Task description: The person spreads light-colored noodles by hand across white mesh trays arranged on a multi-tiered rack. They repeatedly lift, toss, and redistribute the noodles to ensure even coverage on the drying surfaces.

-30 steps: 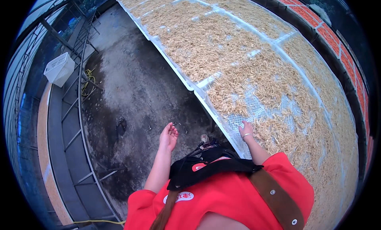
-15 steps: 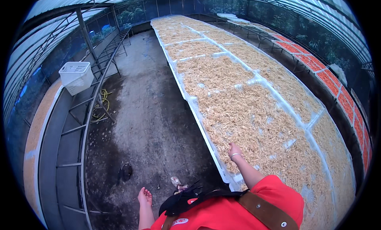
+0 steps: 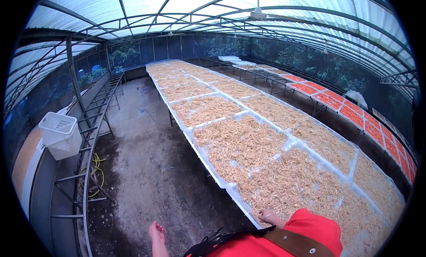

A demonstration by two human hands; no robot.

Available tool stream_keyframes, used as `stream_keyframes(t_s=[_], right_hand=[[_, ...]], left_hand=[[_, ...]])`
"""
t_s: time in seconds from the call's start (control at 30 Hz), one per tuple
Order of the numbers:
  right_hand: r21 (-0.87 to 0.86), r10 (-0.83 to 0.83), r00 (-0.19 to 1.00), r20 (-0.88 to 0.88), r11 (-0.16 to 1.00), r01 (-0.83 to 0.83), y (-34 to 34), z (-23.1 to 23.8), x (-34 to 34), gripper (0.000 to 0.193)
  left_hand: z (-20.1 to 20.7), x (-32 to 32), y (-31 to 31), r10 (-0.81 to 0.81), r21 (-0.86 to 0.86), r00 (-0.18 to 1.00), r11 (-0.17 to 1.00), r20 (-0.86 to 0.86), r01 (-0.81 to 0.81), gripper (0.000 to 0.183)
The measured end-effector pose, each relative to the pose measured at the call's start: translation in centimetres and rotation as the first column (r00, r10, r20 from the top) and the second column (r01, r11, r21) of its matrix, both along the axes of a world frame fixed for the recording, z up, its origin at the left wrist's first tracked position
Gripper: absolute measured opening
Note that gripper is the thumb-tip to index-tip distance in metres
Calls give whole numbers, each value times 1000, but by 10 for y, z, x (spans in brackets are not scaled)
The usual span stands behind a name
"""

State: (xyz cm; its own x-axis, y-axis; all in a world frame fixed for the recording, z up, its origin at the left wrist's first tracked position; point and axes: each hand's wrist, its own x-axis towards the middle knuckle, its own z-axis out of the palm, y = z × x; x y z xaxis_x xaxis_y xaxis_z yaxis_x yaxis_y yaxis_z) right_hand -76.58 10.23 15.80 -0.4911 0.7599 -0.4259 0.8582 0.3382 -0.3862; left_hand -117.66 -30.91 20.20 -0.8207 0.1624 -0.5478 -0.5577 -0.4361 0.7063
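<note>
In the head view, the person's right hand (image 3: 266, 215) rests on the near edge of a long white drying tabletop (image 3: 208, 166), its fingers (image 3: 262, 217) spread loosely and flat, touching the rim and the pale straw-coloured shredded material (image 3: 284, 181) that lies there; they grasp nothing. The left hand (image 3: 156, 232) hangs free over the dark concrete floor (image 3: 146, 168), well apart from the tabletop, fingers relaxed and half open, holding nothing.

The tabletop runs from the person away to the far end of the greenhouse. It is made of shallow white mesh trays set edge to edge in two columns; six or so can be counted clearly near the person, and those farther off blur together. Every tray is filled with the same pale shredded material, spread in a thin layer. The tray under the right hand (image 3: 310, 192) is the nearest one.

To the right, across a narrow aisle, stands a second row of trays, and about eight of them hold an orange-red material (image 3: 355, 112).

On the left, one white slatted plastic basket (image 3: 60, 135) sits tilted on a grey metal rack (image 3: 95, 137); what it holds cannot be made out. One coil of yellow hose (image 3: 95, 179) lies on the floor beneath the rack.

Overhead, an arched translucent roof on metal ribs (image 3: 213, 8) covers everything, with one ceiling fan (image 3: 257, 13) visible.
</note>
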Motion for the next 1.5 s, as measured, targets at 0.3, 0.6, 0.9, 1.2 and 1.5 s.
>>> stream_keyframes(t_s=[0.3, 0.6, 0.9, 1.2, 1.5], right_hand=[[13, -74, 995, -73, 997, 75, 162, -10, -234, 32], [-27, 143, 983, -113, 989, -147, 199, -9, -561, 46], [51, -326, 944, 47, 945, 324, 259, -39, -730, 64], [69, -513, 850, 123, 859, 508, 320, -58, -812, 68], [-95, -505, 863, 9, 859, 503, 375, -74, -788, 29]], left_hand=[[-16, -186, 135, -95, 67, 978, 994, 183, 84, 20], [-75, -425, 168, -63, -114, 959, 989, 278, 98, 21], [-30, -701, 383, -494, -197, 856, 834, 152, 516, 29], [-44, -820, 627, -770, -212, 614, 579, 175, 787, 32], [-98, -833, 841, -839, -326, 464, 370, 285, 870, 45]])
